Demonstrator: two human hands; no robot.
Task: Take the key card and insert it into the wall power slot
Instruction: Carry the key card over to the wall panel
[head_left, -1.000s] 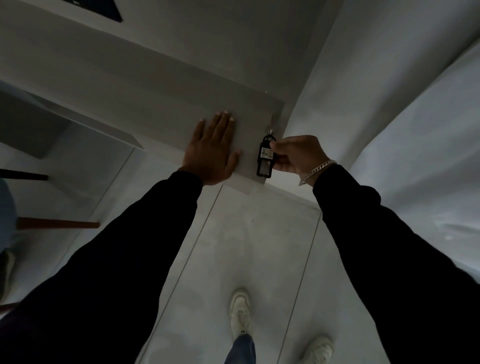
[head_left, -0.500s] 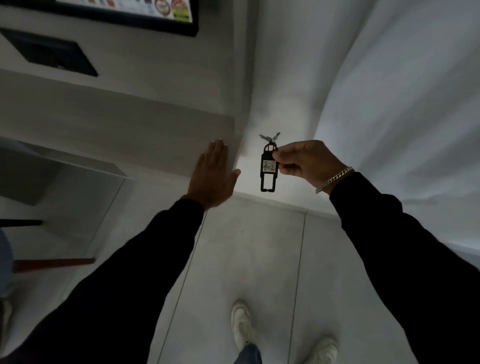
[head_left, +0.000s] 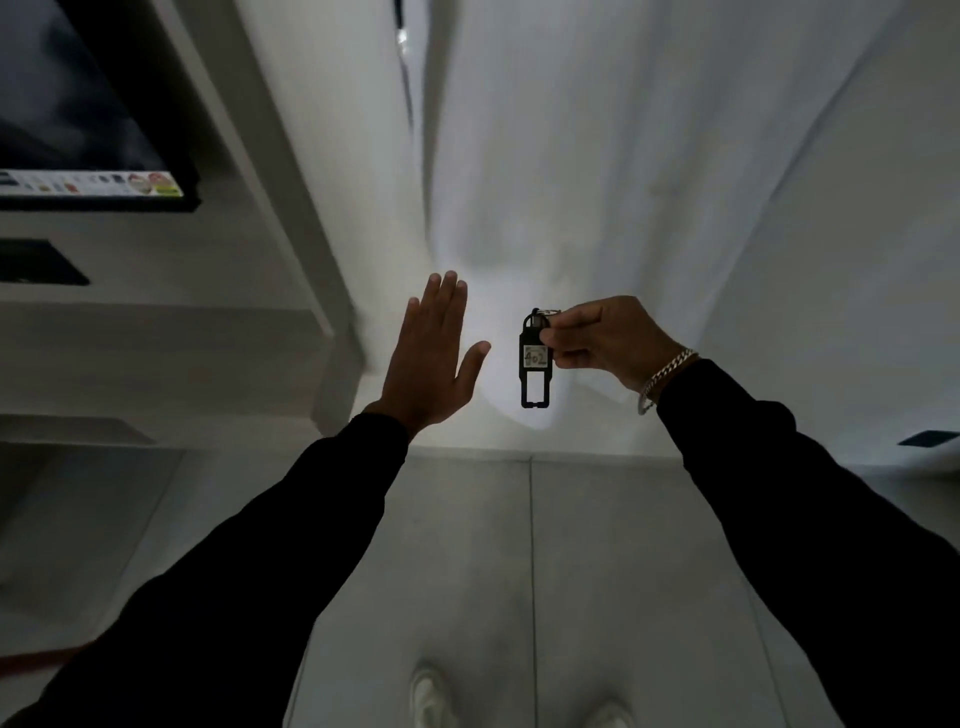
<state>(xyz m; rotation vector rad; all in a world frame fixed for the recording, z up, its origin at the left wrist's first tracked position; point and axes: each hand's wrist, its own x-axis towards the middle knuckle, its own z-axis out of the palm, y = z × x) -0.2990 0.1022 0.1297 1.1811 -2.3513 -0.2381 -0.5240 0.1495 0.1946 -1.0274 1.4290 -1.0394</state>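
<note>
The key card is a narrow black tag with a pale label reading 402. It hangs upright in the air in front of a white wall. My right hand pinches its top end between thumb and fingers, and a silver bracelet sits on that wrist. My left hand is raised flat just left of the tag, fingers together and pointing up, holding nothing and touching nothing. No wall power slot shows in the view.
A white shelf or desk edge juts out at the left, below a dark wall screen. A small black plate sits under the screen. White curtain folds fill the right. Grey floor tiles and white shoes lie below.
The view has tilted up and turned right. My left hand came off the shelf top and now floats free. My right hand lifted the key card away from the shelf corner.
</note>
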